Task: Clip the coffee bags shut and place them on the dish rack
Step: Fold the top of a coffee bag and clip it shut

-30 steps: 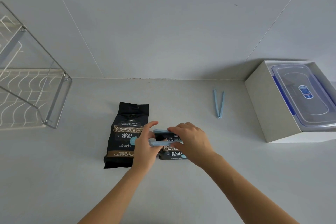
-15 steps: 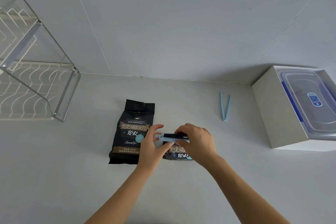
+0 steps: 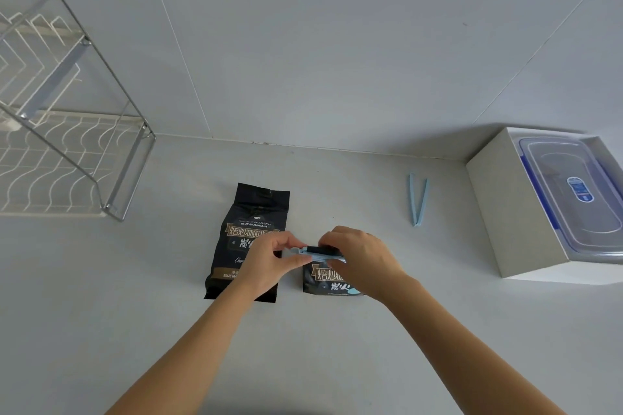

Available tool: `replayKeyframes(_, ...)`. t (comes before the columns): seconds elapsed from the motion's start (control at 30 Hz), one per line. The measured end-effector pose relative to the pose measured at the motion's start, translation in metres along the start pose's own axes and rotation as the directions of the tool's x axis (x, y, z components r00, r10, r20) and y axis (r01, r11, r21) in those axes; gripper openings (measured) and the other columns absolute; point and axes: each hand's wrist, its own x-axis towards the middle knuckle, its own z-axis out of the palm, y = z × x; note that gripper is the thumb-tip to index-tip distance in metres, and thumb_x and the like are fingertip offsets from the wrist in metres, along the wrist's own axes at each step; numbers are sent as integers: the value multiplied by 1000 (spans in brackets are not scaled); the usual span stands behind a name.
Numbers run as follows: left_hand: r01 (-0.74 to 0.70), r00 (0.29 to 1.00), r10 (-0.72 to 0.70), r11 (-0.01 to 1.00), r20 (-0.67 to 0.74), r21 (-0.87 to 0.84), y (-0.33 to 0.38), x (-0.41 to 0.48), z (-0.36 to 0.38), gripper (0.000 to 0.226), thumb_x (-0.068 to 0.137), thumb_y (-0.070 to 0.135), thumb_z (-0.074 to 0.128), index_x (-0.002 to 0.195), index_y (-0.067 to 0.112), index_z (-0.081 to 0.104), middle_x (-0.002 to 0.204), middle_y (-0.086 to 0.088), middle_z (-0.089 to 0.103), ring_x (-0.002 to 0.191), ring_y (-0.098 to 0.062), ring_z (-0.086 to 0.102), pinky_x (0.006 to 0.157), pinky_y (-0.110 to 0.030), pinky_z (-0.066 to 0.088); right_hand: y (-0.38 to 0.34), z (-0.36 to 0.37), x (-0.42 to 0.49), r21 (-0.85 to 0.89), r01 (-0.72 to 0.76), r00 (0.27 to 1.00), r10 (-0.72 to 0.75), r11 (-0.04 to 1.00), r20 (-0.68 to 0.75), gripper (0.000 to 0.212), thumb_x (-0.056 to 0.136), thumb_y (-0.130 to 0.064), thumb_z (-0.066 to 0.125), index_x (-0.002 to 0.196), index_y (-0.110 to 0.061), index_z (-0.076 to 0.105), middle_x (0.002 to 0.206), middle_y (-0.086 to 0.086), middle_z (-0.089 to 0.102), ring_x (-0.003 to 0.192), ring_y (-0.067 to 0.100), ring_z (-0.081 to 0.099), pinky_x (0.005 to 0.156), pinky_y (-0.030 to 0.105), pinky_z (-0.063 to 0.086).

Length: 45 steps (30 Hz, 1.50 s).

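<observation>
One dish rack [image 3: 129,175] stands at the left edge of the bench [image 3: 337,364]. Mid-bench, the left bag [image 3: 251,212] lies flat beside the right bag [image 3: 328,280]. The left hand [image 3: 266,263] and right hand [image 3: 362,259] both pinch a blue clip [image 3: 317,257] across the right bag's top. A spare clip [image 3: 418,200] lies near the back edge.

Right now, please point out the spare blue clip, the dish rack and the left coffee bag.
Spare clip [image 3: 416,219]: head view, joined end.
Dish rack [image 3: 126,175]: head view, metal side bar.
Left coffee bag [image 3: 256,212]: head view, upper front.
</observation>
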Motion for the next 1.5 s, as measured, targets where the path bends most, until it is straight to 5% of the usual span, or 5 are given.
replayKeyframes(0.13,22,996,-34,989,80,146,0,4,-12,14,69,26,81,78,26,70,88,3,69,89,-11,62,84,-27,47,-11,5,7,11,83,995,-83,997,53,22,83,-35,64,100,-21,59,95,-1,62,81,23,58,67,34,46)
replayKeyframes(0.3,-37,965,-30,968,261,249,9,12,-32,16,74,29,77,80,43,70,83,20,69,84,2,63,76,-13,47,-8,12,11,75,91,996,-92,993,7,19,81,-35,66,92,-23,55,89,-5,59,73,19,53,60,30,39)
replayKeyframes(0.57,-293,908,24,753,419,590,24,24,-47,11,83,33,66,93,32,71,94,11,63,88,-6,58,83,-35,49,-9,16,7,42,129,992,-128,991,-11,21,85,-34,59,105,-33,57,97,-8,59,85,19,57,66,33,46)
replayKeyframes(1.0,-353,892,112,777,438,521,19,18,-40,5,81,30,69,84,30,72,90,10,63,84,-3,56,81,-29,46,-6,17,0,51,258,965,-255,965,-54,19,82,-21,58,100,-26,62,93,-9,61,86,13,53,61,25,38)
replayKeyframes(1.5,-362,908,134,730,398,579,18,15,-39,10,78,37,71,80,27,72,82,13,69,80,-4,58,86,-25,40,-4,15,0,98,171,985,-167,980,-49,18,80,-30,65,97,-32,62,91,-10,61,78,13,57,59,25,36)
